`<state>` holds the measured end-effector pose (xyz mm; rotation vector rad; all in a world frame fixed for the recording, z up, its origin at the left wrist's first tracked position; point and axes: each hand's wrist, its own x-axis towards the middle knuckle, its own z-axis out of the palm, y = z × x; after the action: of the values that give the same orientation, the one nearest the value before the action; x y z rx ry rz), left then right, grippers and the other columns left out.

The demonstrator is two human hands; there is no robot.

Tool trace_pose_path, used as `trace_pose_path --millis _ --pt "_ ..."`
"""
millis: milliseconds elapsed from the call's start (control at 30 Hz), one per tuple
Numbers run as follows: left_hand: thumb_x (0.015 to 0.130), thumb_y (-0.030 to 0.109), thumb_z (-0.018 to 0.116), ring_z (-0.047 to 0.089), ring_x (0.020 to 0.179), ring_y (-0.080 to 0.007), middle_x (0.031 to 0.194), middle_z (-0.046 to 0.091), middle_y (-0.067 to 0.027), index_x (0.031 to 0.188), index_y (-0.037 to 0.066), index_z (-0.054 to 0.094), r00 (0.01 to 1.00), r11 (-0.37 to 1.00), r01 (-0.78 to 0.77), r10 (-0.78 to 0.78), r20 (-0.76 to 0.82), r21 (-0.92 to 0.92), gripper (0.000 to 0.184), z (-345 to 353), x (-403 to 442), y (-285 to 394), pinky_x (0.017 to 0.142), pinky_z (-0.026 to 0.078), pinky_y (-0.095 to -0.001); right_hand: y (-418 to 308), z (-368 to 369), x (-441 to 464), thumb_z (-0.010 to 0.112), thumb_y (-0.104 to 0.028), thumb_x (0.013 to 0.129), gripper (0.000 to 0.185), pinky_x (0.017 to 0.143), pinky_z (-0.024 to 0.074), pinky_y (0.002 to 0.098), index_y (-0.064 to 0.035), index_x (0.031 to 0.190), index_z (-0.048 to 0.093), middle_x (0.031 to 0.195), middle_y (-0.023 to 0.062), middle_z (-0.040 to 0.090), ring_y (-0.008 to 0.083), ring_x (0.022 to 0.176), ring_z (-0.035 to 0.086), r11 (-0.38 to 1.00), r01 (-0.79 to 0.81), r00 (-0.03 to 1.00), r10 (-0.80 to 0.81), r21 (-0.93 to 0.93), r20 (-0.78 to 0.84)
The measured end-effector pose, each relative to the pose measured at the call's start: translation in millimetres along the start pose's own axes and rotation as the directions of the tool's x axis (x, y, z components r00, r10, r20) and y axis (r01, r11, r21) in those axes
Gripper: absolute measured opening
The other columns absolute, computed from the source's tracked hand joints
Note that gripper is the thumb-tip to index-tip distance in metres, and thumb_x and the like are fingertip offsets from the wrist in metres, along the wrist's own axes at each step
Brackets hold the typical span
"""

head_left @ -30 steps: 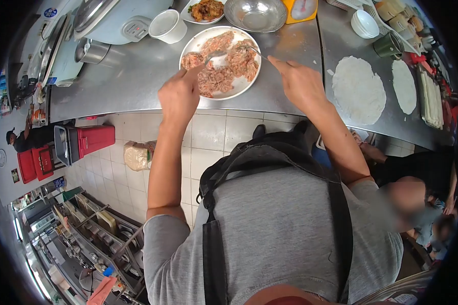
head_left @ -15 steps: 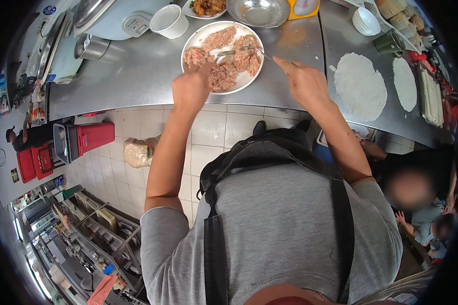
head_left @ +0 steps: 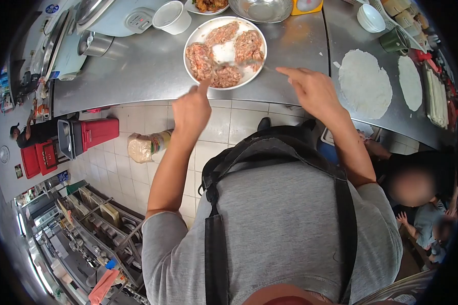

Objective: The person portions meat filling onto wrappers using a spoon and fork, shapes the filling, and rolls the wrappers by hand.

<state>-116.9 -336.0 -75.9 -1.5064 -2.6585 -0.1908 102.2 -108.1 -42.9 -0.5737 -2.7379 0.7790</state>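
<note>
A round white plate [head_left: 187, 38] holds several separate mounds of raw minced meat [head_left: 225, 76], with bare plate showing between them. My left hand [head_left: 192, 109] is closed at the plate's near-left edge, its index finger stretched toward the lowest mound. Its metal spoon is mostly hidden now. My right hand [head_left: 310, 89] is closed, index finger extended, to the right of the plate. From it a thin-handled metal utensil [head_left: 262, 66], blurred by motion, reaches over the plate's right rim to the meat; its tip is unclear.
Behind the plate are a white tub [head_left: 171, 19], a metal bowl [head_left: 262, 9] and a yellow scale [head_left: 307, 6]. Flat white dough sheets [head_left: 365, 84] lie to the right. A rice cooker [head_left: 117, 20] and metal pot [head_left: 96, 44] stand left. Another person crouches at lower right.
Both utensils have drawn back from the plate's middle, and my hands have moved slightly nearer to me. The mounds are more clearly apart, with more bare plate between them.
</note>
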Motion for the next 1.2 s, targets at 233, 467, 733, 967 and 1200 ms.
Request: trace_pose_path --millis 233,467,733,967,1200 --pt "0.093 0.013 0.062 0.071 0.074 -0.0348 0.085 0.073 -0.0137 0.121 0.015 0.069 0.992 0.988 0.126 -0.126 0.004 -0.094 0.029 -17 -1 -13 0.066 0.056 -0.0466 24 22 -4 0.055 -0.01 0.101 0.022 0.067 0.0552 0.0342 -0.0054 0.122 0.062 0.087 0.0095 0.069 0.0207 0.072 0.07 0.76 -0.299 0.949 0.301 0.578 0.095" --pt "0.094 0.014 0.062 0.071 0.075 -0.035 0.089 0.074 -0.0141 0.118 0.017 0.072 0.993 0.977 0.112 -0.117 -0.014 -0.179 0.027 -29 -9 -5 0.067 0.055 -0.0473 22 69 -13 0.046 -0.008 0.107 0.024 0.081 0.0595 0.0331 0.0016 0.129 0.048 0.121 0.0159 0.065 0.0224 0.094 0.071 0.251 -0.285 0.924 0.329 0.925 0.196" --pt "0.096 0.018 0.062 0.071 0.079 -0.0361 0.087 0.073 -0.0187 0.119 0.019 0.072 0.964 0.954 0.182 -0.125 0.233 -0.24 0.025 -19 -8 11 0.069 0.055 -0.0473 -14 105 -14 0.044 -0.011 0.109 0.027 0.112 0.0474 0.0473 -0.0006 0.134 0.044 0.146 0.0252 0.047 0.0359 0.128 0.058 -0.3 -0.299 0.877 0.287 0.906 0.385" --pt "0.098 0.013 0.061 0.05 0.059 -0.0108 0.066 0.056 -0.0016 0.128 0.005 0.069 0.834 0.429 0.536 -0.135 0.535 -0.727 0.032 5 -4 9 0.055 0.04 -0.0269 -16 109 -15 0.044 -0.011 0.109 0.026 0.113 0.0458 0.05 -0.0026 0.134 0.044 0.146 0.0262 0.047 0.0374 0.13 0.057 -0.413 -0.209 0.894 0.286 0.886 0.345" --pt "0.101 0.009 0.057 0.029 0.051 -0.0015 0.064 0.035 0.0104 0.135 0.0 0.063 0.706 -0.067 0.705 -0.03 0.708 -0.706 0.035 -22 19 -8 0.045 0.02 -0.0196 -6 99 -26 0.047 -0.012 0.108 0.027 0.112 0.0461 0.0507 -0.0044 0.134 0.044 0.149 0.0243 0.046 0.0381 0.131 0.056 -0.408 -0.164 0.907 0.297 0.898 0.3"
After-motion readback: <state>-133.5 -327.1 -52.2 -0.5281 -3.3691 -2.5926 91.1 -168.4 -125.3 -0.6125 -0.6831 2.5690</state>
